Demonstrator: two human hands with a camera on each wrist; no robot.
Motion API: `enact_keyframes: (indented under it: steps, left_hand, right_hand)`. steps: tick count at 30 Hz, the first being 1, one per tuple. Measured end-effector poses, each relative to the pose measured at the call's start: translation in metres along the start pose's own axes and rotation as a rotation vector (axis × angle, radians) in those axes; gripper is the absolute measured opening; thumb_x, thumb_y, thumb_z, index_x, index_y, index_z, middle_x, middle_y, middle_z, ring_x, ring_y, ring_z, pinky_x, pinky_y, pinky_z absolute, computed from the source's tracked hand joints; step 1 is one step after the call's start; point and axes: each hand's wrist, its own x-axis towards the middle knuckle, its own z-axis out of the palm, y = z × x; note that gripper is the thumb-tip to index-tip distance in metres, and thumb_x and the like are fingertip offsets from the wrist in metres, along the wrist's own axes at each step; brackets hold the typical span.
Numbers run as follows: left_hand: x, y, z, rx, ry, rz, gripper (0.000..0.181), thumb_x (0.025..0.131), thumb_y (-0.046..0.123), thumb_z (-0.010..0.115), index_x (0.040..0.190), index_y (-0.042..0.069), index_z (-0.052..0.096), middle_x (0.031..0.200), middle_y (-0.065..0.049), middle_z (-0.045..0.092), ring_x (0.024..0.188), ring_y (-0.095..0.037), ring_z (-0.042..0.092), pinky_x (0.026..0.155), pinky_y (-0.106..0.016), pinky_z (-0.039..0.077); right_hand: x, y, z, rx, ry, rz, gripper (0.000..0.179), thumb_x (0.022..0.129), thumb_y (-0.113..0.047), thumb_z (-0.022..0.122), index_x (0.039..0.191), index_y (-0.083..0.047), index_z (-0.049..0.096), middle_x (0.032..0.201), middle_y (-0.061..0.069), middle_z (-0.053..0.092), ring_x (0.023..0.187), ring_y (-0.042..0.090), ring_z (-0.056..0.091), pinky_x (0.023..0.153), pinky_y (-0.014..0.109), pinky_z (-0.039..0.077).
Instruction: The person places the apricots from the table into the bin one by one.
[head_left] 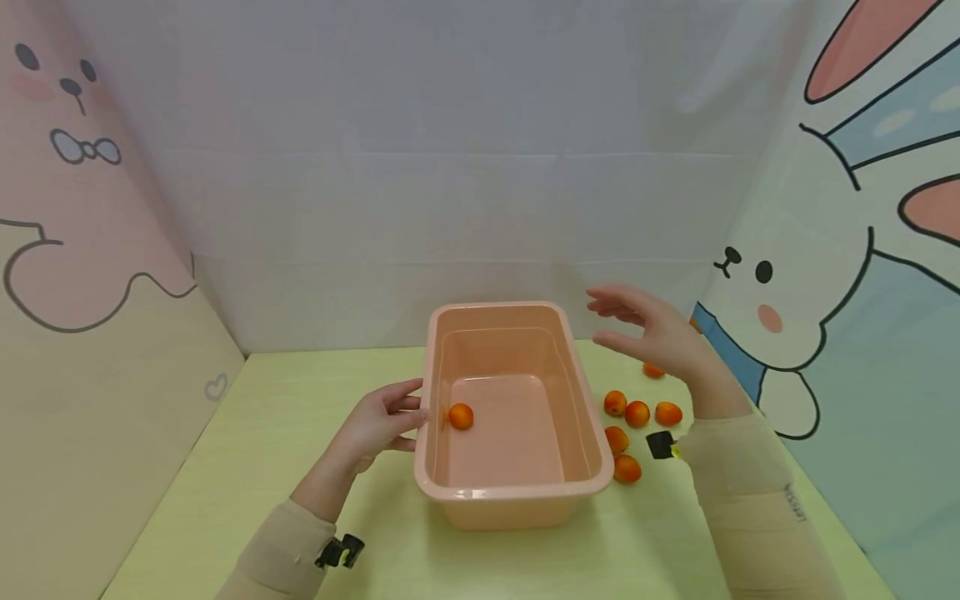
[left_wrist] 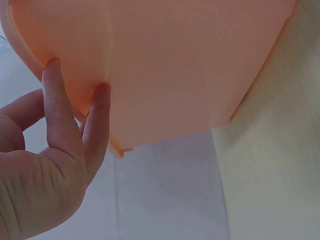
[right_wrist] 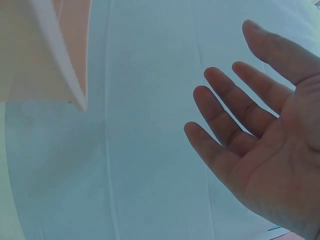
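A pink plastic basin (head_left: 517, 492) stands on the table, with one small round orange fruit (head_left: 461, 416) inside near its left wall. My left hand (head_left: 386, 421) holds the basin by its left rim, thumb at the edge. In the left wrist view, fingertips of the left hand (left_wrist: 55, 150) press the outer wall (left_wrist: 165, 70) under the rim. Raised beyond the basin's far right corner, my right hand (head_left: 652, 329) has its fingers spread and nothing in them. The right wrist view shows that palm (right_wrist: 270, 165) with fingers apart, away from the basin's edge (right_wrist: 65, 60).
Several more orange fruits (head_left: 637, 414) lie on the table right of the basin, some right beside its wall. One fruit (head_left: 654, 370) is partly hidden behind the right hand. A pale back wall (head_left: 450, 208) and printed side walls enclose the yellow-green table (head_left: 300, 417).
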Motion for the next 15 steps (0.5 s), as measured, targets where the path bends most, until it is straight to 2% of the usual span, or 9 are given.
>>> enact_keyframes:
  steps: [7, 8, 11, 12, 14, 15]
  left_hand:
    - [0.0, 0.0, 0.0, -0.004, -0.007, 0.005, 0.062, 0.097, 0.003, 0.063, 0.15, -0.005, 0.034, 0.128, -0.028, 0.056, 0.097, -0.03, 0.069, 0.07, -0.042, 0.061]
    - [-0.001, 0.0, 0.0, -0.003, -0.009, 0.007, 0.062, 0.097, 0.004, 0.063, 0.151, -0.005, 0.033, 0.128, -0.028, 0.056, 0.097, -0.031, 0.069, 0.07, -0.042, 0.061]
    - [-0.001, 0.0, 0.0, 0.001, -0.005, 0.01, 0.062, 0.097, 0.003, 0.063, 0.15, -0.006, 0.034, 0.128, -0.028, 0.056, 0.097, -0.031, 0.069, 0.07, -0.042, 0.061]
    - [-0.001, 0.0, 0.0, 0.001, -0.004, 0.01, 0.062, 0.097, 0.003, 0.063, 0.15, -0.006, 0.034, 0.128, -0.028, 0.056, 0.097, -0.031, 0.069, 0.07, -0.041, 0.061]
    - [0.0, -0.001, 0.0, 0.003, -0.004, 0.011, 0.061, 0.097, 0.003, 0.063, 0.15, -0.006, 0.034, 0.127, -0.028, 0.057, 0.097, -0.031, 0.069, 0.07, -0.041, 0.061]
    - [0.0, -0.001, 0.0, 0.003, -0.002, 0.012, 0.061, 0.097, 0.003, 0.063, 0.15, -0.006, 0.035, 0.127, -0.028, 0.057, 0.097, -0.031, 0.069, 0.07, -0.041, 0.061]
  right_hand:
    - [-0.038, 0.022, -0.001, -0.033, 0.042, 0.1, 0.059, 0.092, -0.015, 0.073, 0.145, -0.007, 0.048, 0.136, 0.015, 0.057, 0.125, 0.036, 0.052, 0.107, 0.053, 0.041]
    - [-0.043, 0.027, 0.0, -0.04, 0.05, 0.1, 0.059, 0.091, -0.014, 0.073, 0.144, -0.006, 0.048, 0.135, 0.016, 0.057, 0.124, 0.036, 0.053, 0.108, 0.044, 0.042]
    - [-0.059, 0.039, 0.003, -0.062, 0.058, 0.162, 0.059, 0.093, -0.019, 0.073, 0.145, -0.007, 0.047, 0.135, 0.016, 0.057, 0.124, 0.038, 0.052, 0.107, 0.047, 0.042]
    - [-0.064, 0.044, 0.005, -0.069, 0.063, 0.179, 0.059, 0.093, -0.02, 0.072, 0.145, -0.007, 0.048, 0.135, 0.016, 0.058, 0.124, 0.038, 0.052, 0.108, 0.043, 0.043]
    - [-0.075, 0.055, 0.01, -0.077, 0.081, 0.191, 0.059, 0.093, -0.021, 0.073, 0.144, -0.007, 0.048, 0.133, 0.016, 0.059, 0.123, 0.038, 0.053, 0.106, 0.024, 0.04]
    - [-0.081, 0.059, 0.013, -0.074, 0.084, 0.21, 0.059, 0.093, -0.023, 0.072, 0.144, -0.007, 0.048, 0.134, 0.017, 0.059, 0.123, 0.038, 0.052, 0.106, 0.023, 0.039]
